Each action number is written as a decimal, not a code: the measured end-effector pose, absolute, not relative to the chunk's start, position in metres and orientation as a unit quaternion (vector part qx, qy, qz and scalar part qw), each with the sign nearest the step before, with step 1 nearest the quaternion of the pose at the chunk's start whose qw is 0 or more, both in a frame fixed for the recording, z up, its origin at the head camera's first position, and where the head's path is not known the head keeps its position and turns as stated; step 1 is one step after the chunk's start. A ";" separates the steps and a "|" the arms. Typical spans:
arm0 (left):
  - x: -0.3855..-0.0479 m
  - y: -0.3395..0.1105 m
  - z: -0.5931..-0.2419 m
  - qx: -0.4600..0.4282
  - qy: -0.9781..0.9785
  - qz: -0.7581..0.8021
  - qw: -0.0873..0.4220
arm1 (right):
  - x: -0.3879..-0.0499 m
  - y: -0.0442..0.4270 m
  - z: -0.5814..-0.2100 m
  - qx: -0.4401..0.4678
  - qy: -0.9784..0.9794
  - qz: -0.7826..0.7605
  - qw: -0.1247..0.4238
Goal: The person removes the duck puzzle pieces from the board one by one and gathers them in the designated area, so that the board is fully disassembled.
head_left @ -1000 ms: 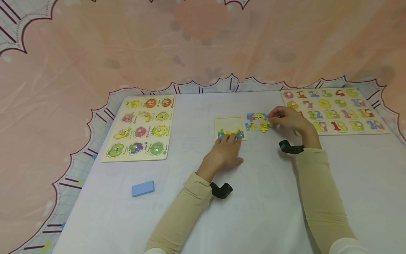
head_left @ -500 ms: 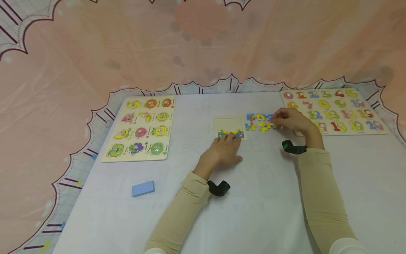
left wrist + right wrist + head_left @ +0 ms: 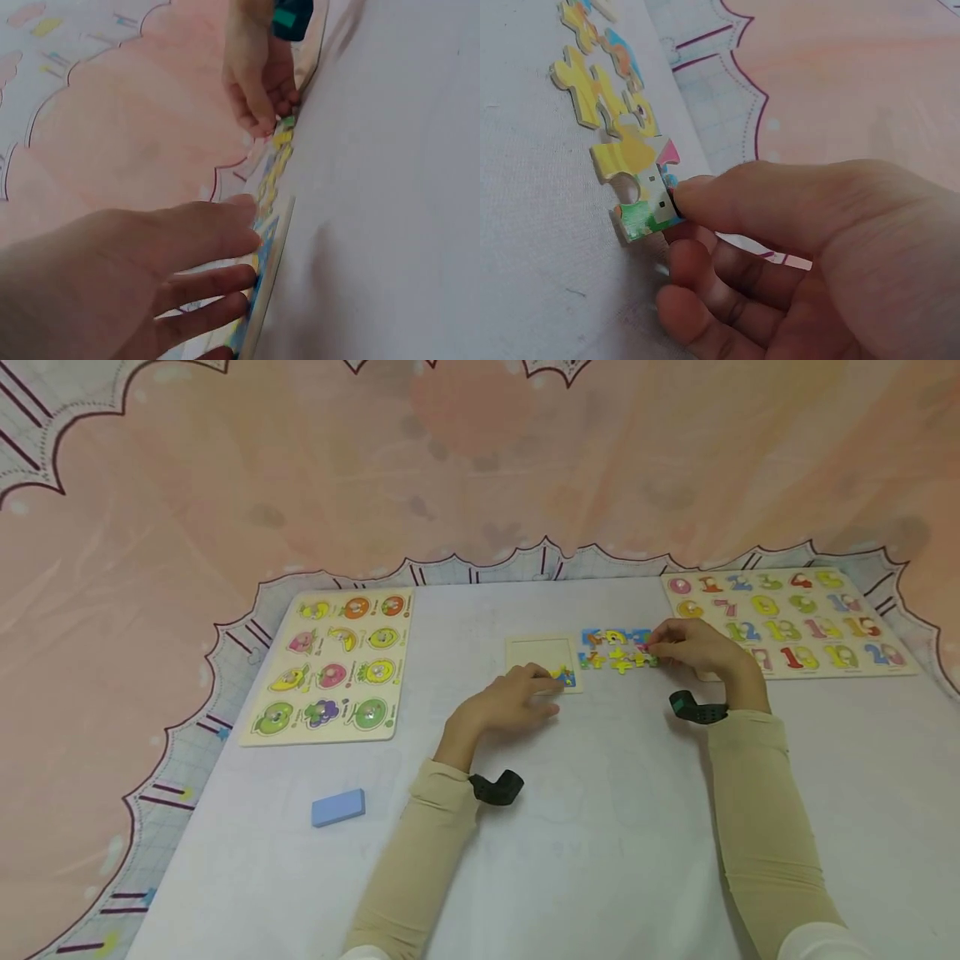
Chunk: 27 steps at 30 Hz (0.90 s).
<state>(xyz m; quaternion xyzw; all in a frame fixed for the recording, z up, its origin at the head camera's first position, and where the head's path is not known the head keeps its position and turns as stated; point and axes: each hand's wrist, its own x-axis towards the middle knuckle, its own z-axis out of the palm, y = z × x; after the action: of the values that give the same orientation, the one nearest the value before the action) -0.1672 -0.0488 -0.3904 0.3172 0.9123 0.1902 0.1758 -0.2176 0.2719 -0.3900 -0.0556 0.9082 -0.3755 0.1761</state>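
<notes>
A small wooden puzzle tray (image 3: 543,647) has pieces in its lower part. My left hand (image 3: 506,703) lies over the tray's lower left, its fingers extended and touching the pieces; the left wrist view shows the fingertips at the tray's edge (image 3: 274,281). Right of the tray, several loose jigsaw pieces (image 3: 617,637) lie on the table in rows. At their right end my right hand (image 3: 701,647) pinches a puzzle piece; in the right wrist view the thumb meets the edge of a piece (image 3: 649,187) with white, green and yellow on it.
A fruit puzzle board (image 3: 330,664) lies at the left and a number puzzle board (image 3: 795,618) at the back right, partly behind my right hand. A blue block (image 3: 338,807) is at the front left. Patterned cloth borders the white table.
My left hand has shifted left across the tray, uncovering pieces at its lower right corner. The right hand has moved slightly right, at the end of the loose pieces.
</notes>
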 end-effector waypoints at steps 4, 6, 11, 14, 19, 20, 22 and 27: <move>-0.174 -0.058 -0.396 0.286 0.917 0.244 0.135 | -0.215 0.271 -0.388 -0.054 0.908 -0.373 0.183; -0.177 -0.062 -0.400 0.265 0.926 0.249 0.098 | -0.215 0.271 -0.387 -0.053 0.909 -0.370 0.186; -0.183 -0.071 -0.412 0.218 0.943 0.247 0.036 | -0.215 0.269 -0.385 -0.054 0.913 -0.359 0.186; -0.185 -0.074 -0.420 0.211 0.947 0.242 0.031 | -0.215 0.268 -0.383 -0.056 0.918 -0.348 0.184; -0.187 -0.079 -0.429 0.214 0.944 0.252 0.015 | -0.215 0.264 -0.382 -0.055 0.924 -0.333 0.181; -0.187 -0.079 -0.430 0.215 0.943 0.254 0.011 | -0.215 0.264 -0.382 -0.054 0.924 -0.332 0.182; -0.187 -0.080 -0.430 0.217 0.941 0.259 0.005 | -0.216 0.264 -0.382 -0.052 0.924 -0.332 0.183; -0.187 -0.081 -0.432 0.223 0.940 0.260 -0.001 | -0.215 0.263 -0.384 -0.051 0.925 -0.332 0.178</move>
<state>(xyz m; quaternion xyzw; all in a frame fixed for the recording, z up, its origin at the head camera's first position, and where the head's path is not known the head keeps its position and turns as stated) -0.1872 -0.0808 -0.4319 0.2228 0.9397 0.2595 -0.0011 -0.2152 0.2628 -0.3842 -0.0512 0.9248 -0.3325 0.1777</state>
